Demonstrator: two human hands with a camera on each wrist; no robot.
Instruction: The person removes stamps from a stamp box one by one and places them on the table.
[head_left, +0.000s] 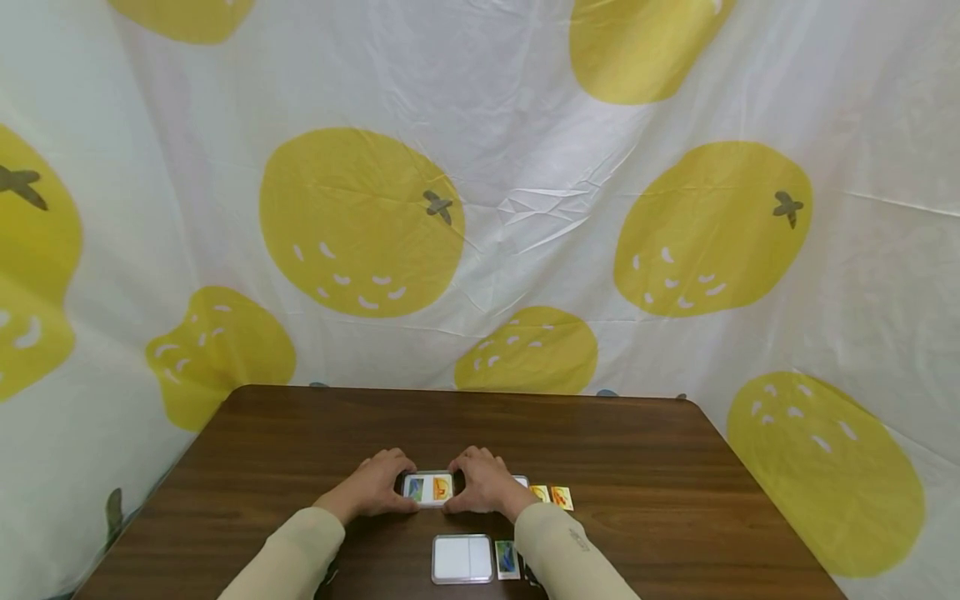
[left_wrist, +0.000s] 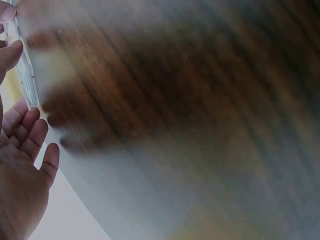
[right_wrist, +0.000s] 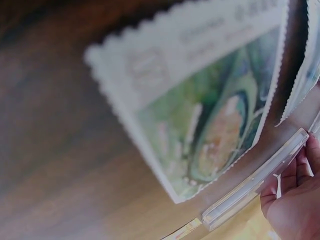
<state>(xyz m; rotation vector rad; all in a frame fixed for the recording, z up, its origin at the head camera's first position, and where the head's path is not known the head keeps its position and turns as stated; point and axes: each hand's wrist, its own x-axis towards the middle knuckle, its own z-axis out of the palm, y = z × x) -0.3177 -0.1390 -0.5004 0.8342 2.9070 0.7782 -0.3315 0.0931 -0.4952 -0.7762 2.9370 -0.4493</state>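
Note:
Both hands grip a clear plastic case [head_left: 428, 489] from its two ends, just above or on the dark tabletop. My left hand [head_left: 377, 482] pinches its left end between thumb and fingers. At the other end, my right hand [head_left: 483, 482] curls round in the same way. Inside the case a bluish-green stamp and an orange stamp lie side by side on white backing. The left wrist view catches the case edge-on at its left border. In the right wrist view a stamp with serrated edges [right_wrist: 210, 115] looms large and blurred in front of the case [right_wrist: 255, 180].
A second clear case with white backing [head_left: 461, 558] lies nearer on the brown table [head_left: 360, 425], beside a blue-green stamp [head_left: 507, 560]. Right of my right hand are another case [head_left: 521, 481], partly hidden, and orange stamps [head_left: 561, 498]. A lemon-print curtain [head_left: 525, 233] hangs behind.

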